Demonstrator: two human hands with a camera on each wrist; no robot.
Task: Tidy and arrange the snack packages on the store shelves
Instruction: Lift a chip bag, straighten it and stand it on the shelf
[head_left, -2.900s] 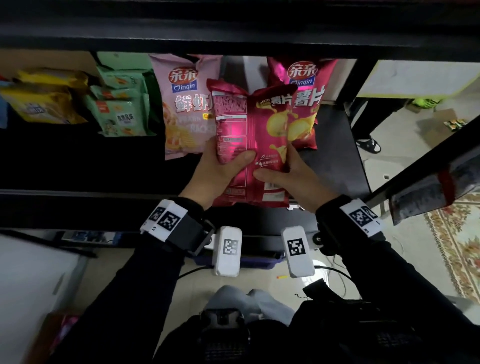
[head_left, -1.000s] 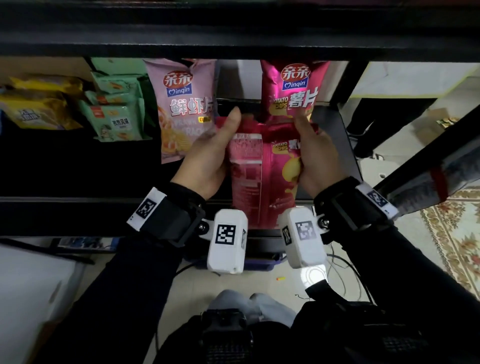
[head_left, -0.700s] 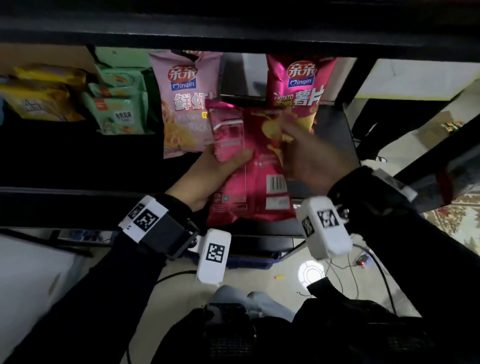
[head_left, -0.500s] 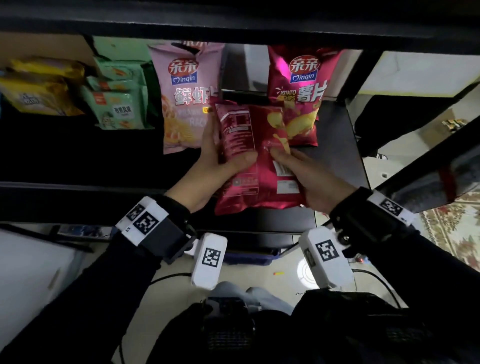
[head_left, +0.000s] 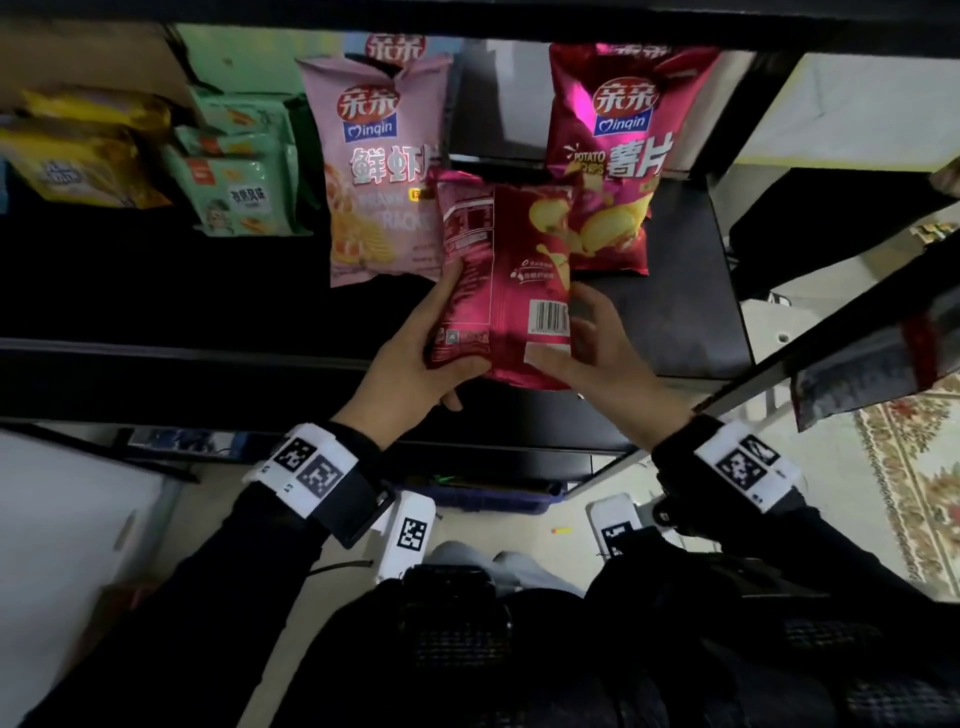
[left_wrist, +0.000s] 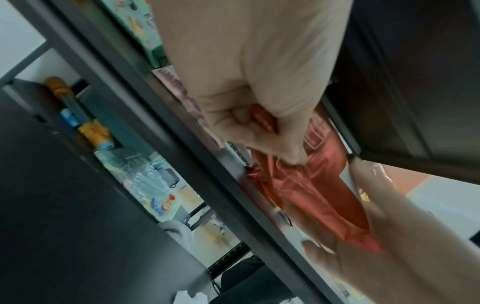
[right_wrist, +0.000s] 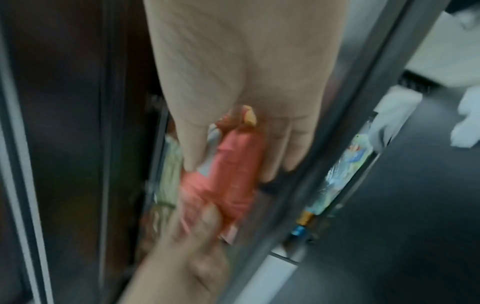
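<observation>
Since half a second ago, both hands are sliding down the red chip bag at frame centre; left hand and right hand are clasping its lower corners above the shelf; light, crinkly, slippery, crushable; edges suit gripping.

Pink snack bag, far centre of the shelf: showing "亲亲" in a red oval, "Qinqin" on a blue band, large "鲜虾片", and partly covered Latin letters.
Magenta chip bag, far right: showing "亲亲", "Qinqin", "POTATO CHIPS", "薯片".
Held magenta bag, near centre: showing a barcode; its small print is proving illegible.
Green packets, far left: label too small to read.
</observation>
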